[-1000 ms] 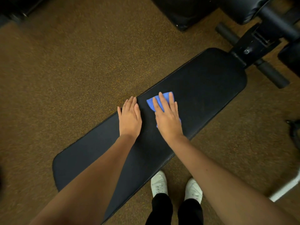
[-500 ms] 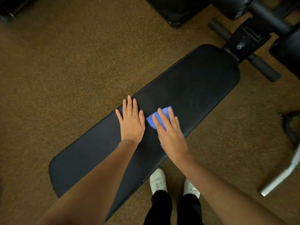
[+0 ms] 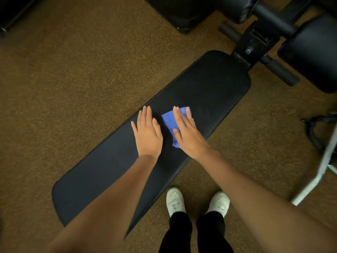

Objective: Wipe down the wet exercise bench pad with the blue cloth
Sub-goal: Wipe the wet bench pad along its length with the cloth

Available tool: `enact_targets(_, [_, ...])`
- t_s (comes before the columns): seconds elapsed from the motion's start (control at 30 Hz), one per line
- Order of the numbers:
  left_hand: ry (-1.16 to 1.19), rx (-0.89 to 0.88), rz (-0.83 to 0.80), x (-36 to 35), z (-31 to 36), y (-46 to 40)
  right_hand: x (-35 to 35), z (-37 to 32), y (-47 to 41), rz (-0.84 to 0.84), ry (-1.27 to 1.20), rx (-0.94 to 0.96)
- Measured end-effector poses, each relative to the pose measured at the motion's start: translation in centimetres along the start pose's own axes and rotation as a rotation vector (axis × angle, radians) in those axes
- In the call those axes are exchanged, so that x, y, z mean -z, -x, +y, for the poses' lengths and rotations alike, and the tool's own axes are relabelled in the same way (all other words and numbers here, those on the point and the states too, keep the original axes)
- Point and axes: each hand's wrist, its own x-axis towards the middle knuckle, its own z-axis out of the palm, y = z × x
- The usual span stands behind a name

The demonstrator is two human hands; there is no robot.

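Mid-wipe: right hand [image 3: 189,132] flat, fingers straight, pressing the folded blue cloth [image 3: 170,121] onto the middle of the black bench pad [image 3: 209,88]; left hand [image 3: 148,133] flat beside it, holding nothing. Next, probably strokes toward the unwiped ends, pressure kept even. Around: speckled brown gym floor [image 3: 73,79], black bench frame [image 3: 255,42], white shoes [image 3: 175,201].

Bench pad [image 3: 209,88] bare toward far end, blocked there by frame bracket [image 3: 253,42] & foam rollers [image 3: 280,72]

One bench [image 3: 209,88]; one blue cloth [image 3: 168,119] at 12 o'clock; two hands; two white shoes.
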Motion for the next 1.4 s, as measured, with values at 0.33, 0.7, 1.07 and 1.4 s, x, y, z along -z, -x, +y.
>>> enact_targets(0.33, [-0.145,0.149,-0.071,-7.2,7.0,1.5,5.8,8.2,2.8,0.118,0.062,-0.192])
enact_targets(0.7, [-0.349,-0.126,-0.081,-9.3,9.7,-4.1,5.2,9.7,4.1,0.133,-0.080,-0.321])
enact_targets(1.07, [-0.334,-0.386,-0.177,-7.4,6.0,-3.2,3.3,8.3,4.2,0.164,-0.158,-0.401])
enact_targets(1.4, [-0.336,-0.404,-0.250,-10.6,13.2,-5.5,4.6,8.1,4.2,0.150,-0.176,-0.407])
